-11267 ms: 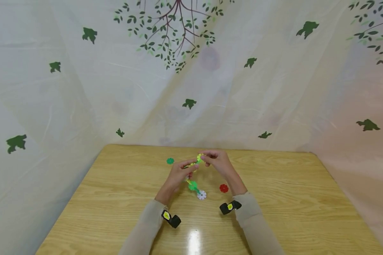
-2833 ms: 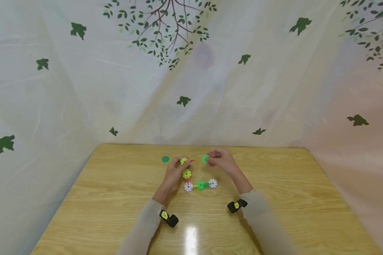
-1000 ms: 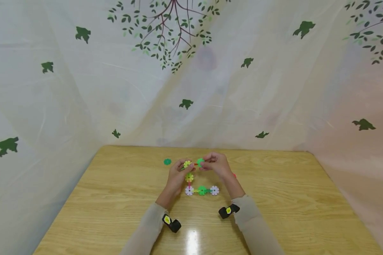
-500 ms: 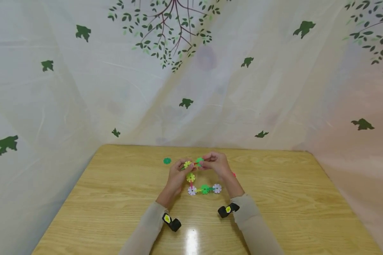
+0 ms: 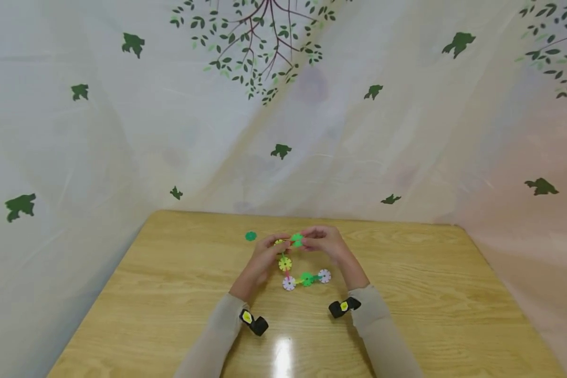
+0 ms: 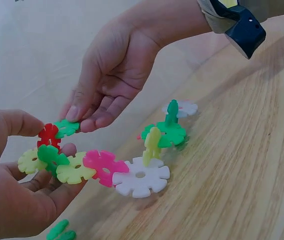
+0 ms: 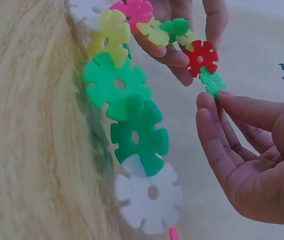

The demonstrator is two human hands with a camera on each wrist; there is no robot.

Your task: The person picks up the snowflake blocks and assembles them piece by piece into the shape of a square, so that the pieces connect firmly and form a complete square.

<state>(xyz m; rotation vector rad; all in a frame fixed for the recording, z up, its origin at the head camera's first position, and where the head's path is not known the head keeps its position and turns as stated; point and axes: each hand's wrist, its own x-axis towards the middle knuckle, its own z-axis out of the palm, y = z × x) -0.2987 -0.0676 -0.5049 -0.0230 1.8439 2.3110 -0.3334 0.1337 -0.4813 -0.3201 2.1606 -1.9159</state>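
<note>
A chain of slotted, flower-shaped interlocking discs hangs between my hands, its lower part on or just above the table. In the left wrist view my left hand [image 6: 17, 195] holds the chain near its red disc [image 6: 48, 136], one fingertip against that disc and other fingers beneath. Thumb and fingertips of my right hand [image 7: 256, 150] pinch a light green disc [image 7: 211, 82], which meets the red disc's edge; how deep the slots engage I cannot tell. Toward the other end run yellow discs, a pink disc [image 6: 105, 167], a white disc [image 5: 289, 283], more green ones and a white end disc [image 5: 324, 276].
A loose green disc [image 5: 251, 236] lies behind my left hand on the wooden table [image 5: 430, 294]. A sliver of a pinkish-red piece [image 7: 174, 233] shows below the white end disc. A pale curtain [image 5: 217, 131] hangs behind the table.
At 2.8 s ago my right hand held the light green disc apart from the chain; now it meets the red disc. Over the last second the chain's lower end has swung slightly right.
</note>
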